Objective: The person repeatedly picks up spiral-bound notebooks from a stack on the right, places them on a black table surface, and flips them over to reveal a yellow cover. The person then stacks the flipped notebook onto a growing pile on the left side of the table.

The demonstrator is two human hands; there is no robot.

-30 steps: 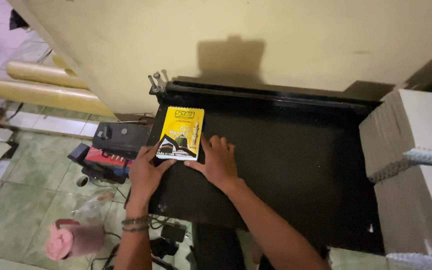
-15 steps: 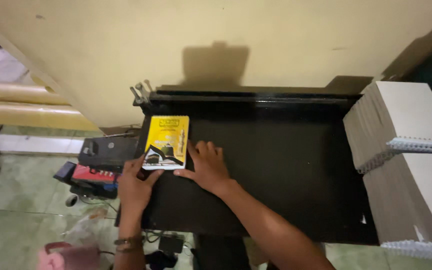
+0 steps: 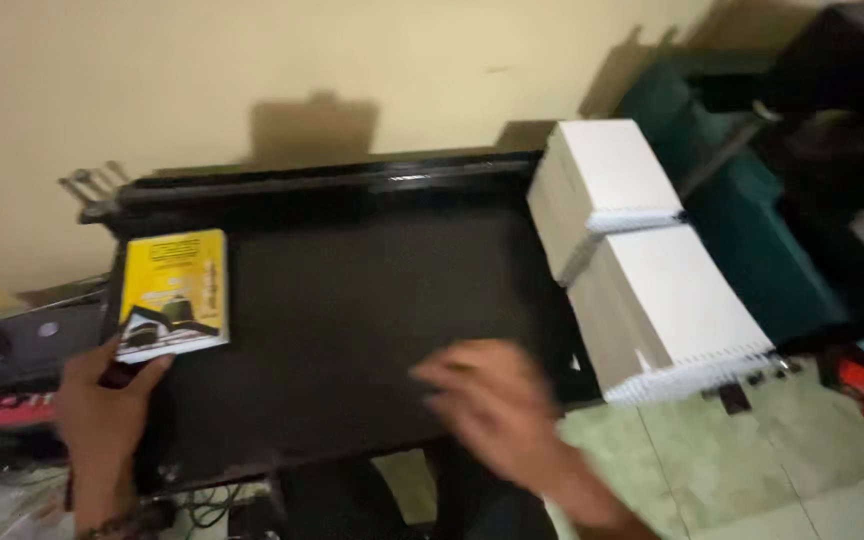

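A yellow booklet (image 3: 173, 294) with a dark picture on its cover lies flat at the left end of a black table (image 3: 352, 300). My left hand (image 3: 102, 410) rests at the booklet's near edge, thumb touching its lower corner. My right hand (image 3: 487, 400) is blurred in motion over the table's near right part, fingers spread, holding nothing. It is apart from the booklet.
Two stacks of white spiral-bound booklets (image 3: 642, 270) stand at the table's right end. A black bar (image 3: 322, 180) runs along the table's back edge by a cream wall. A dark laptop (image 3: 22, 345) lies left of the table. A teal object (image 3: 752, 230) stands at the right.
My right hand has left the booklet and swung right toward the white stacks. The view has turned right. My left hand stays at the booklet's near edge.
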